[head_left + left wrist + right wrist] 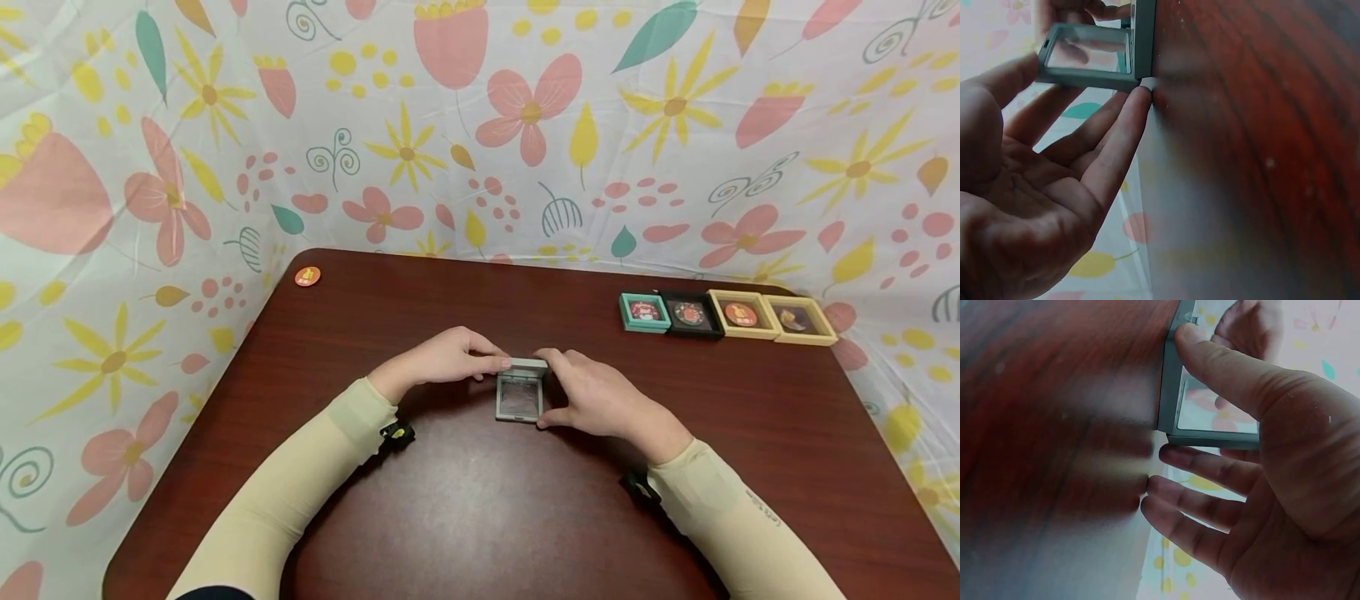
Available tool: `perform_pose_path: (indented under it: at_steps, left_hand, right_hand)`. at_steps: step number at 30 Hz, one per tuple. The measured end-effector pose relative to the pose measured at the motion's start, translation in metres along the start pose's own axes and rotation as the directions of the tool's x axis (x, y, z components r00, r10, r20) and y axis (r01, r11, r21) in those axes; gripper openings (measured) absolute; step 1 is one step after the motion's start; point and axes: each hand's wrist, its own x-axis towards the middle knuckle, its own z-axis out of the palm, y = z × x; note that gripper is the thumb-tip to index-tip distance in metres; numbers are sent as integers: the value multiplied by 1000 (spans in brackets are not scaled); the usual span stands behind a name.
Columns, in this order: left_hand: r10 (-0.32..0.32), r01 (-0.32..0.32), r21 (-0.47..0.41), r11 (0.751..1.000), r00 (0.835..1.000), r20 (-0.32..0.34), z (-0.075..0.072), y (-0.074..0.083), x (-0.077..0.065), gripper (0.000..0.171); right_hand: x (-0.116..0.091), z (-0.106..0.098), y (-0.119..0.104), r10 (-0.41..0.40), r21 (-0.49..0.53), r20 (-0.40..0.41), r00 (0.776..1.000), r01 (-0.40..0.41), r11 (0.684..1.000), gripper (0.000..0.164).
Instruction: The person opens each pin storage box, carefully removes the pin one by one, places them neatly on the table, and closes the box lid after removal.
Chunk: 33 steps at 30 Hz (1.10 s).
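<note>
A small grey-green hinged display frame [519, 398] with clear film windows stands on the table in front of me. Its lower half lies flat, and its lid [1085, 76] is raised roughly upright at the far side. My left hand [450, 357] pinches the lid at its left, thumb on the near side and fingers behind. With my right hand [600, 393] I hold the frame's right side. That thumb [1192, 334] presses the base near its front corner, while the fingers reach behind the lid. Nothing can be made out inside the frame.
Along the back right stand a teal frame [645, 326], a black frame [693, 332] and two yellow frames [744, 333], each with a small item inside. A round orange badge [307, 277] lies at the back left corner. Flowered cloth [450, 183] hangs behind the table.
</note>
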Motion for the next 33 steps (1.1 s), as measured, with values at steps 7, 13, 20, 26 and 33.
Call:
perform_pose_path:
  at_steps: [7, 13, 20, 26, 33]
  left_hand:
    - [65, -70, 121, 990, 997, 40, -2, 5, -4, 41]
    - [78, -88, 150, 985, 994, 73, 2, 7, -6, 44]
    - [148, -170, 279, 945, 984, 100, 8, 13, -8, 42]
    - [150, -183, 377, 908, 982, 116, 13, 19, -8, 39]
    - [126, -163, 484, 860, 986, 108, 19, 25, -9, 39]
  right_hand:
    - [-1, 0, -2, -19, 20, 31, 999, 18, 1000, 94]
    - [0, 1, -3, -62, -3, 36, 997, 62, 998, 85]
    - [-1, -2, -3, -92, -27, 71, 993, 94, 995, 90]
    - [-1, -4, 0, -110, 28, 74, 991, 108, 994, 89]
    - [0, -2, 1, -105, 46, 71, 992, 102, 994, 81]
